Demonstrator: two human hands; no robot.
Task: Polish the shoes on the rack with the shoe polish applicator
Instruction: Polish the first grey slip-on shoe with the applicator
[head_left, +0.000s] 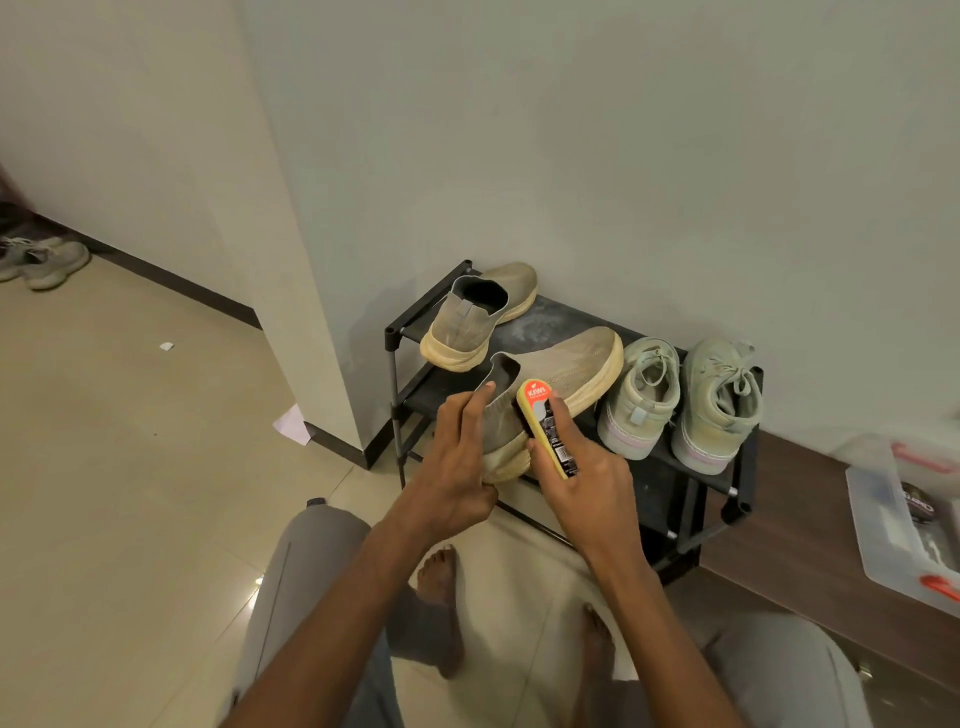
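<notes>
The left hand (457, 462) has its grip clamped on the heel of a tan slip-on shoe (550, 379) held over the black rack (691, 483), while the right hand (587, 478) grips the yellow polish applicator (546, 428) pressed against that shoe's side.

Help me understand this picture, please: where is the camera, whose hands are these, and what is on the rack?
The camera sits on a person's head and looks down, so the two arms are that person's own. The left hand grips the heel of a beige slip-on shoe, lifted in front of the black rack. The right hand holds the shoe polish applicator, a yellow bar with an orange end, against the shoe's side. On the rack's top shelf rest the matching slip-on and a pair of pale green sneakers. A clear plastic box sits at the right.
</notes>
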